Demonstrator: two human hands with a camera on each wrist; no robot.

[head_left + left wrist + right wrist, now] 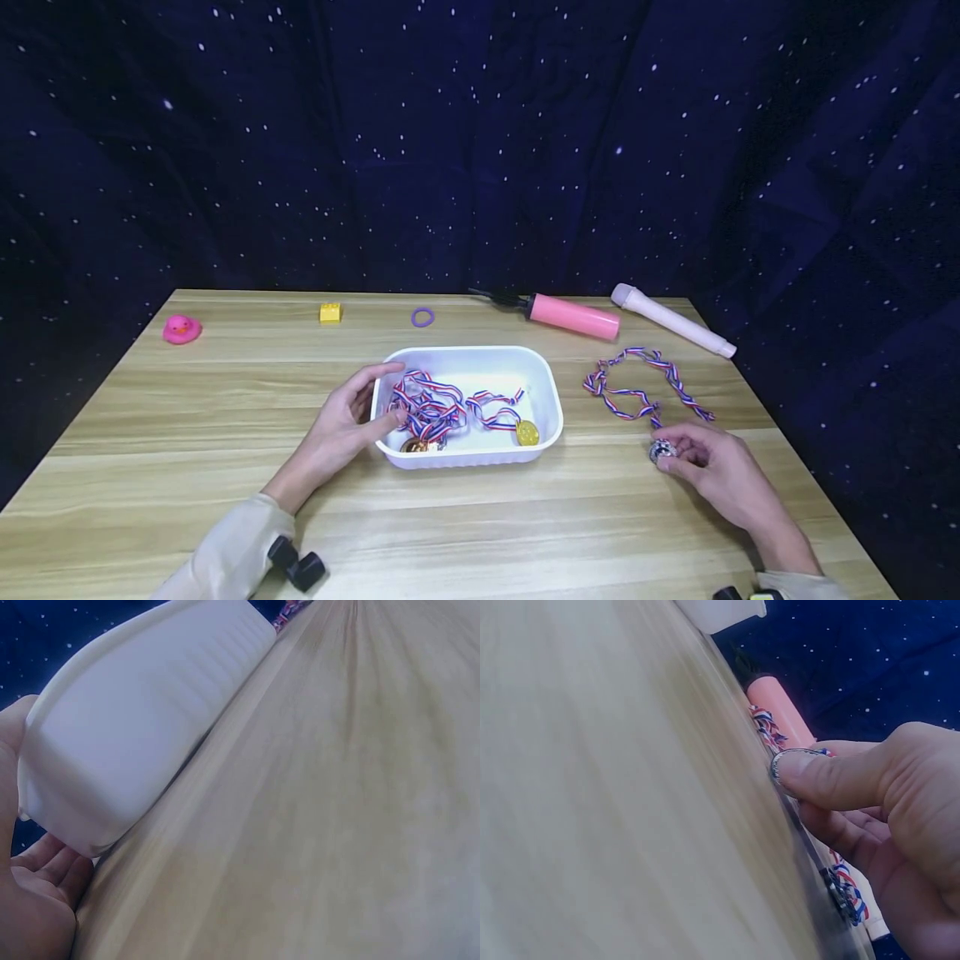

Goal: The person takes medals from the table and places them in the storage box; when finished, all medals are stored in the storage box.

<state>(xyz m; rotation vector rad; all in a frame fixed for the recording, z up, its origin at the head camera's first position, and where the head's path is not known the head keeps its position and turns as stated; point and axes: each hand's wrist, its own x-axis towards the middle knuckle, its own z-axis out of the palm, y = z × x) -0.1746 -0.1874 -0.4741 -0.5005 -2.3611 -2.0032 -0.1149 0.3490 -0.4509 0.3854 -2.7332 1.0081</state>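
At the left end of a white plastic tub [468, 457], my left hand [347, 427] grips the rim, thumb over the inside and fingers along the outer wall. Inside the tub lie a gold medal [527, 432], a copper-coloured medal [414, 447] and tangled red, white and blue ribbons [452, 411]. To the right of the tub, my right hand [722, 473] pinches a silver medal [662, 451] between thumb and fingers. Its striped ribbon [597, 383] trails in a loose loop on the table beyond the hand. The right wrist view shows the silver medal [781, 761] edge-on under the thumb.
Along the back of the wooden table [480, 533] lie a pink rubber duck [182, 330], a yellow toy brick [330, 313], a purple ring [422, 325], a pink hand pump [573, 317] and a pale pink microphone [671, 321]. A dark starry curtain [480, 150] hangs behind.
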